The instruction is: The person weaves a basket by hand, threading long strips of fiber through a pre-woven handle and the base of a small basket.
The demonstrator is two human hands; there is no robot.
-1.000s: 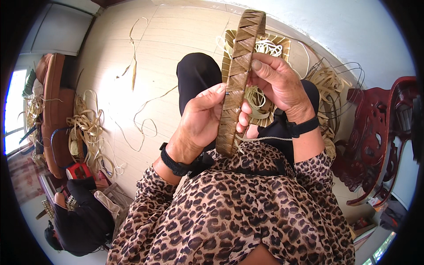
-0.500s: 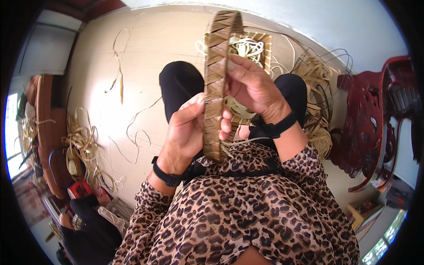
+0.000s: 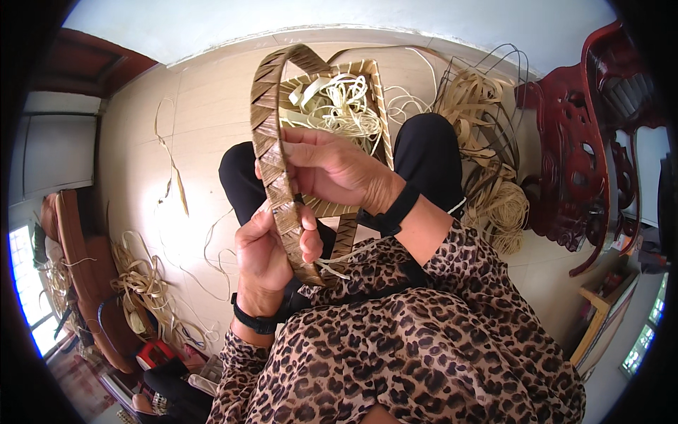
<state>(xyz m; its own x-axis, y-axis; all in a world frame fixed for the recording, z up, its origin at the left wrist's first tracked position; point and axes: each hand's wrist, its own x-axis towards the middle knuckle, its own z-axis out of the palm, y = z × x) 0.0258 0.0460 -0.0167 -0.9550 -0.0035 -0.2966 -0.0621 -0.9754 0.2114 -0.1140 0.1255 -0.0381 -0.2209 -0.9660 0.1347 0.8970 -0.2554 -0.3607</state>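
- The brown woven band (image 3: 263, 120) has moved leftward in the view since a second ago, and now stands left of the basket (image 3: 382, 106) instead of crossing in front of it
- Its arch shows more side-on than before, the top curving over toward the basket's far left corner
- The left hand (image 3: 261, 247) is closed on the lower part of the band, thumb against the near face, fingers curled behind and showing at the right edge, much as earlier
- The right hand (image 3: 339, 162) grips the band just above, thumb along its right edge; a fingertip now shows past the left edge, and the wrist reaches farther across
- A pale cord (image 3: 367, 251) runs from beside the left fingertips toward the right forearm
- More of the basket lies uncovered than a second ago, with the tangle of white cord (image 3: 346, 106) inside plainly in view beyond the right hand
- The basket sits between the two black-clad knees, the right knee (image 3: 429, 152) near its right side
- The whole room has swung in the view: the tan strips (image 3: 477, 106) and cord coil (image 3: 507, 208) lie right of the knees, near the carved red chair (image 3: 561, 148)
- Another pile of strips (image 3: 141, 283) lies on the floor at left, lower in the view than before
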